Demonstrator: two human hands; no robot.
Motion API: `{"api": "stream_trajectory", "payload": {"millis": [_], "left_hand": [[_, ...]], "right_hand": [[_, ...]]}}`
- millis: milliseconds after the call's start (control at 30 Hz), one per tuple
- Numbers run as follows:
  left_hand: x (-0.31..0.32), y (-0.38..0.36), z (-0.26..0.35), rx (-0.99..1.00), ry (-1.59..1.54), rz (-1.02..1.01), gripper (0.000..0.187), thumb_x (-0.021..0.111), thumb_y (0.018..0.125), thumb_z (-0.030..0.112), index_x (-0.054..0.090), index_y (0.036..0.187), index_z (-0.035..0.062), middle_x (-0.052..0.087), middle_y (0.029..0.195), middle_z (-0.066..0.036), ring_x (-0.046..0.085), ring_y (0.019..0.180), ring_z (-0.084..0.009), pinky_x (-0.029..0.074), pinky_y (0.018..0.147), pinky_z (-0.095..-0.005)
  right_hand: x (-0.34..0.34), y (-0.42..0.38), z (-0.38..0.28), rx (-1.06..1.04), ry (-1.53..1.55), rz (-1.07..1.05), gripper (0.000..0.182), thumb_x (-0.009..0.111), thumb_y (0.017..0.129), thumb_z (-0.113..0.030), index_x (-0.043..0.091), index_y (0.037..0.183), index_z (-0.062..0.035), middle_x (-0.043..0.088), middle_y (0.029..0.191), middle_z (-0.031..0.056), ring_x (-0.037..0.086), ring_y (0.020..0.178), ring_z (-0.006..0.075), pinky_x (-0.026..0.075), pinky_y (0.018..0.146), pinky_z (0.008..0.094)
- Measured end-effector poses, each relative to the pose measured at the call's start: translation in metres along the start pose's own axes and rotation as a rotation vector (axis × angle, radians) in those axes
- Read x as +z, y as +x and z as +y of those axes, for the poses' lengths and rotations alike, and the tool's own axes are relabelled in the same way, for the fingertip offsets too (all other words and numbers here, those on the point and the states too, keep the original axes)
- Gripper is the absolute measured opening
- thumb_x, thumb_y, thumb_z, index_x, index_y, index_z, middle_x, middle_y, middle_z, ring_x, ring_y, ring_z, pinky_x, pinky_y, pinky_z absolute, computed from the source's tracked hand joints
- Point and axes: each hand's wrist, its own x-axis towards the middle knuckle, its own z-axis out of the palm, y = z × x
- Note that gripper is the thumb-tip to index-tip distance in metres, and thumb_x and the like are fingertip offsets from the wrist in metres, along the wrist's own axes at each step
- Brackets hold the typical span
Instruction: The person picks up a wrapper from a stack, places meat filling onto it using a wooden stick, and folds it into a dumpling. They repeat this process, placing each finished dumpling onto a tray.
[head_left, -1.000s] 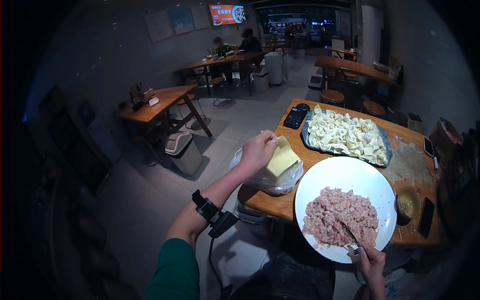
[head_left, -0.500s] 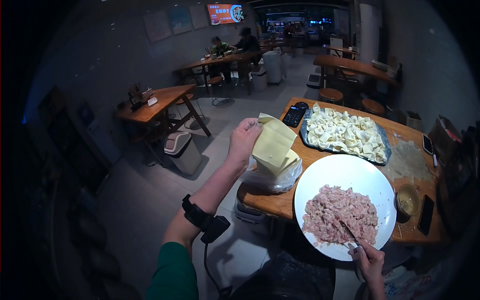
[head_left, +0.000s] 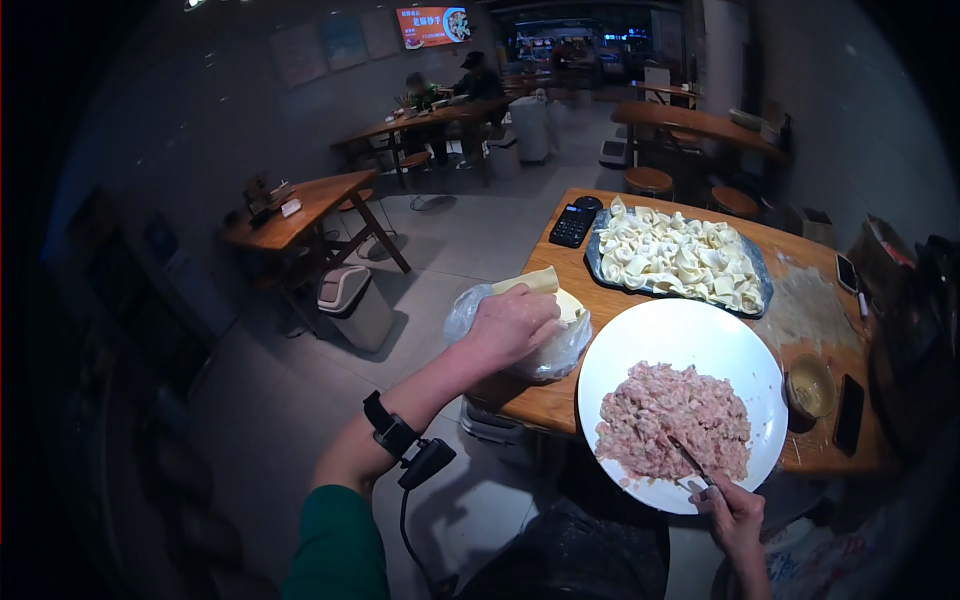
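My left hand (head_left: 515, 325) is closed over the yellow dough wrappers (head_left: 536, 284), which lie in a clear plastic bag (head_left: 560, 356) at the table's left corner. My right hand (head_left: 737, 510) grips a thin dark utensil (head_left: 693, 460), its tip in the pink minced meat (head_left: 675, 420). That meat fills the lower part of a large white bowl (head_left: 680, 335). Behind the bowl, a dark tray (head_left: 762, 283) bears several folded dumplings (head_left: 680, 255).
On the wooden table (head_left: 520, 402) are a calculator (head_left: 573, 225), a small bowl (head_left: 810, 386), a phone (head_left: 848, 414) and another phone (head_left: 846, 272). A bin (head_left: 357, 308) stands at left. Two people sit at a far table (head_left: 430, 121).
My left hand has come down from holding up a wrapper and now rests on the stack in the bag. The view has shifted slightly; my right hand stays at the bowl.
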Motion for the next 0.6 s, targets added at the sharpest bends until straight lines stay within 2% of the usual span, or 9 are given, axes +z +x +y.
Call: {"api": "stream_trajectory", "payload": {"millis": [33,100,233,367,467,533,600], "left_hand": [[0.002,0.001,-0.001,0.000,-0.007,-0.004,0.012,0.065,0.078,0.018,0.064,0.088,0.0106,0.066,0.081,-0.004,0.061,0.074,-0.0229,0.050,0.065,-0.0352],[0.003,0.003,-0.010,-0.129,-0.087,-0.028,0.009,0.065,0.077,0.017,0.065,0.083,0.0106,0.066,0.083,-0.003,0.060,0.079,-0.0231,0.049,0.069,-0.0351],[0.005,0.010,-0.013,-0.097,-0.064,-0.085,0.004,0.064,0.076,0.013,0.063,0.078,0.0087,0.064,0.078,-0.004,0.060,0.077,-0.0228,0.049,0.067,-0.0352],[0.007,0.017,-0.007,-0.095,-0.016,-0.117,0.003,0.063,0.074,0.009,0.061,0.075,0.0067,0.061,0.073,-0.006,0.060,0.076,-0.0238,0.048,0.067,-0.0366],[0.006,0.017,-0.005,-0.013,0.045,-0.056,0.003,0.060,0.076,0.008,0.060,0.076,0.0046,0.059,0.073,-0.010,0.060,0.075,-0.0256,0.049,0.066,-0.0372],[0.004,0.021,-0.005,-0.162,-0.011,-0.123,0.007,0.056,0.077,0.008,0.059,0.081,0.0022,0.060,0.078,-0.014,0.059,0.075,-0.0283,0.048,0.066,-0.0361],[0.007,0.021,-0.018,-0.338,-0.162,-0.105,0.012,0.053,0.082,0.011,0.058,0.085,-0.0002,0.061,0.078,-0.011,0.060,0.071,-0.0240,0.047,0.064,-0.0333]], "right_hand": [[-0.001,-0.001,-0.002,0.008,-0.002,0.000,0.022,0.051,0.088,0.003,0.061,0.107,0.0071,0.067,0.075,0.0115,0.064,0.070,0.0122,0.051,0.063,0.0230],[-0.004,0.002,-0.010,0.018,-0.009,-0.015,0.023,0.051,0.087,0.004,0.061,0.108,0.0071,0.067,0.076,0.0126,0.065,0.070,0.0130,0.051,0.063,0.0233],[-0.001,0.005,-0.016,0.054,0.058,-0.002,0.023,0.051,0.087,0.004,0.061,0.108,0.0070,0.067,0.077,0.0133,0.065,0.071,0.0136,0.052,0.064,0.0242],[0.002,0.009,-0.022,-0.041,-0.020,-0.025,0.023,0.052,0.086,0.004,0.061,0.107,0.0066,0.067,0.077,0.0128,0.064,0.071,0.0129,0.051,0.065,0.0241],[0.005,0.020,-0.024,-0.100,-0.069,-0.045,0.022,0.054,0.086,0.004,0.061,0.107,0.0056,0.067,0.077,0.0121,0.064,0.071,0.0122,0.050,0.065,0.0240],[0.000,0.020,-0.032,-0.077,-0.082,-0.040,0.022,0.054,0.086,0.003,0.062,0.107,0.0049,0.067,0.077,0.0117,0.064,0.071,0.0118,0.050,0.065,0.0240],[0.001,0.036,-0.052,-0.151,-0.167,-0.085,0.021,0.054,0.089,-0.003,0.062,0.107,0.0046,0.067,0.078,0.0086,0.062,0.070,0.0106,0.049,0.065,0.0220]]}}
